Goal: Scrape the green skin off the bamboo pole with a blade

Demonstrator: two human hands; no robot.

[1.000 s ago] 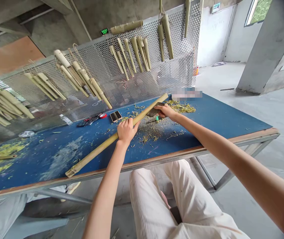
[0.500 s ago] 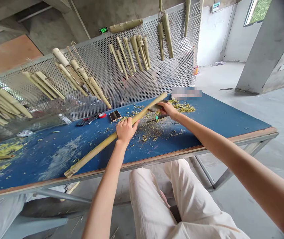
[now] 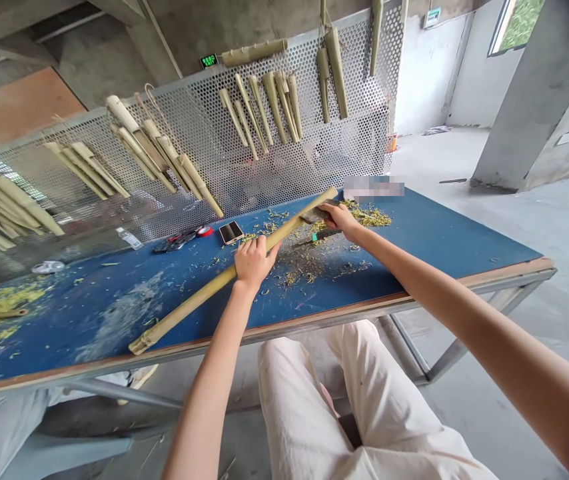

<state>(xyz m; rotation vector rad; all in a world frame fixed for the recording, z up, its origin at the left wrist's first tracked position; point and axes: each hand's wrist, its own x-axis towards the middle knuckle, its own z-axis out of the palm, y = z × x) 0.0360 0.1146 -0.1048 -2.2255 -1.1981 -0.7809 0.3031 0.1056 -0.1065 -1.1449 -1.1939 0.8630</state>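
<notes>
A long bamboo pole slants across the blue table, its near end at the front edge and its far end raised toward the back. My left hand is wrapped round the pole near its middle. In my right hand is a broad dark metal blade, which lies against the pole close to the far end; the handle is hidden in my fingers. Below the blade, a tool with a green band and a dark handle rests on the table among curly bamboo shavings.
A phone, red tape and a small bottle stand along the back of the table. Behind it rises a perforated metal panel hung with bamboo pieces. More shavings lie at left. A person's leg shows below left.
My right hand and the blade have shifted very slightly to the right along the pole. My left hand keeps its hold, and the pole lies almost the same.
</notes>
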